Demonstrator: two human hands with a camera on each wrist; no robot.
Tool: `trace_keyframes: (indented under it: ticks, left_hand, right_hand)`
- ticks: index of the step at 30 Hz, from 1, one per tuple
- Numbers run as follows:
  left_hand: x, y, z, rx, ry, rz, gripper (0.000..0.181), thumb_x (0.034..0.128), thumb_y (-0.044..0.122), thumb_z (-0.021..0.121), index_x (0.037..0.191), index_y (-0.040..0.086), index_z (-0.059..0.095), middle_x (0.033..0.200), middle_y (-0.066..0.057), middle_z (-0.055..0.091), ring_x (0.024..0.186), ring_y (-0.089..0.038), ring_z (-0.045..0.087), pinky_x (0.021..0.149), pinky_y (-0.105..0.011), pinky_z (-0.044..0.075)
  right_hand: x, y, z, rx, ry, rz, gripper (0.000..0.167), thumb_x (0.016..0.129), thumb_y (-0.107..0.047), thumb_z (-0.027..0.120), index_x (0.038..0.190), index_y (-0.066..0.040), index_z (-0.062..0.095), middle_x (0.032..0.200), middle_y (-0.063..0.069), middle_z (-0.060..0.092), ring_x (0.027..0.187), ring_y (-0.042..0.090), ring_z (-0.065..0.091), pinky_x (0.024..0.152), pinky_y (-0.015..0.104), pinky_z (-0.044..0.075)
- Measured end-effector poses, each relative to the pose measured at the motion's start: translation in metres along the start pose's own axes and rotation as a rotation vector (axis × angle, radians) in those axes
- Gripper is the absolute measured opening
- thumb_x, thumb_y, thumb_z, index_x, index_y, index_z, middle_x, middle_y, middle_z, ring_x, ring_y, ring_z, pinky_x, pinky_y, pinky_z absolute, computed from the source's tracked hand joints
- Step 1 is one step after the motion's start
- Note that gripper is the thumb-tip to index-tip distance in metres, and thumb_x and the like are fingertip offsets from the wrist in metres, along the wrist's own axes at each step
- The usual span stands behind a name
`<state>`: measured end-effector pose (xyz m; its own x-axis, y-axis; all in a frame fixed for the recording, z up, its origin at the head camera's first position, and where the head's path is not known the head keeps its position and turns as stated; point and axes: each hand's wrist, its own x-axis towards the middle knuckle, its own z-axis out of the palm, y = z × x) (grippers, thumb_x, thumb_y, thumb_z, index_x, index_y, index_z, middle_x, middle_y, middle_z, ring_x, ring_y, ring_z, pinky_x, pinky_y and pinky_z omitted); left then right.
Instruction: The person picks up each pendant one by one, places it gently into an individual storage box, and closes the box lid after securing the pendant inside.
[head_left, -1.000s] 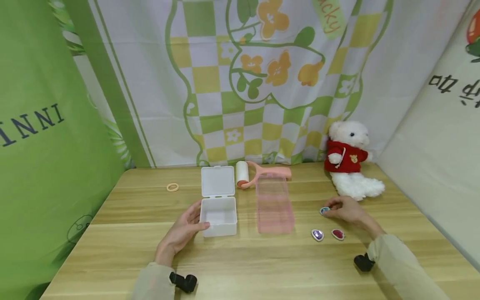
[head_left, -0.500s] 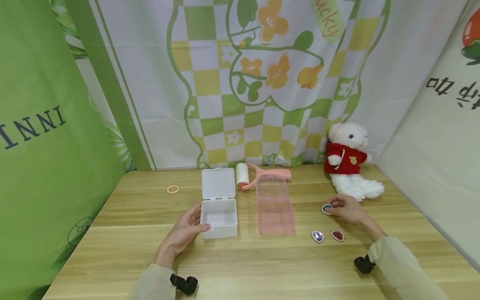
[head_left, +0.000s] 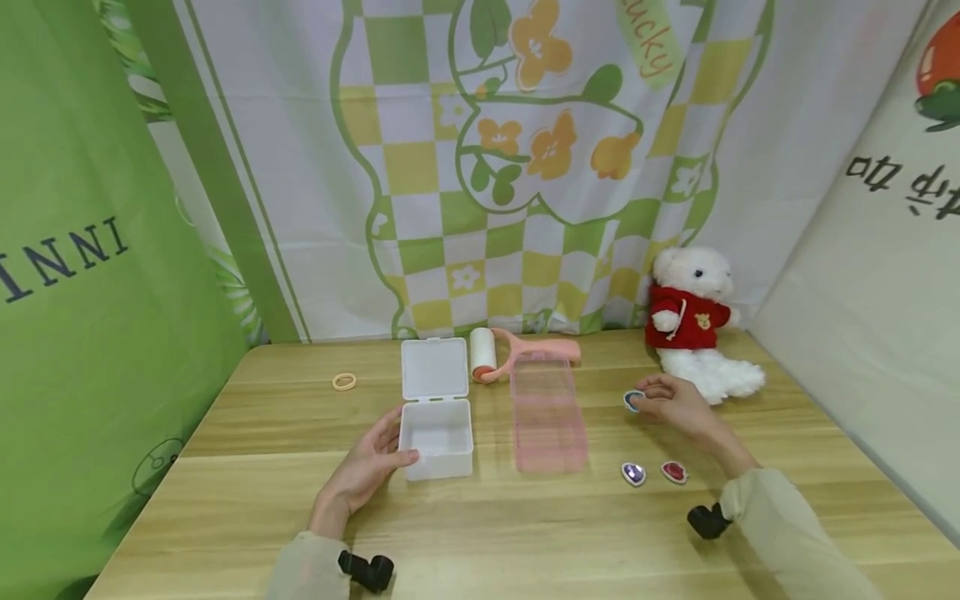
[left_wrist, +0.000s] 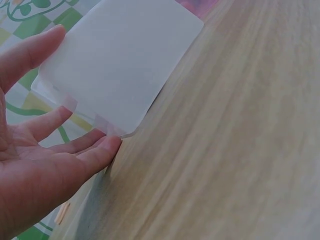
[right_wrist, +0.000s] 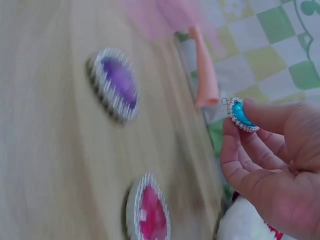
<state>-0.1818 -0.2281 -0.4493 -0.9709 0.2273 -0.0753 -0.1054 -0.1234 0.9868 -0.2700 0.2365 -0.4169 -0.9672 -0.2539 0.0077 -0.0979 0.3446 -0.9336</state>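
My right hand [head_left: 678, 408] pinches a blue gem pendant [head_left: 633, 401] with a beaded silver rim between thumb and fingers. In the right wrist view the blue pendant [right_wrist: 242, 116] hangs apart from the table, its small loop showing. My left hand [head_left: 363, 467] grips the left side of a white plastic box [head_left: 438, 465], thumb at the front and fingers along the side. The box's lid stands open at the back, and no contents show inside. On the table below the right hand lie a purple gem pendant [head_left: 633, 474] and a red gem pendant [head_left: 674, 472].
A pink translucent case [head_left: 551, 450] lies right of the white box. Behind it is a lint roller [head_left: 551, 348] with a pink handle. A beige ring [head_left: 344, 382] lies at the back left. A white plush bear [head_left: 693, 304] in red sits at the back right.
My right hand has raised the blue pendant from the table and moved slightly left with it. The left hand keeps its grip on the white box.
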Motion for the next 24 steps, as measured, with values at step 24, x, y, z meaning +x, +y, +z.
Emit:
trace_keyframes:
  ticks: [24]
  left_hand:
    - [-0.001, 0.002, -0.001, 0.017, -0.011, 0.004, 0.088, 0.0833, -0.002, 0.069, 0.153, 0.004, 0.015, 0.153, -0.026, 0.02, 0.139, -0.038, 0.022, 0.103, -0.032, 0.037]
  right_hand:
    - [0.026, -0.056, 0.081, 0.11, -0.144, -0.045, 0.038, 0.089, -0.006, 0.066, 0.119, 0.012, 0.051, 0.099, 0.014, 0.064, 0.085, 0.018, 0.065, 0.079, 0.038, 0.054]
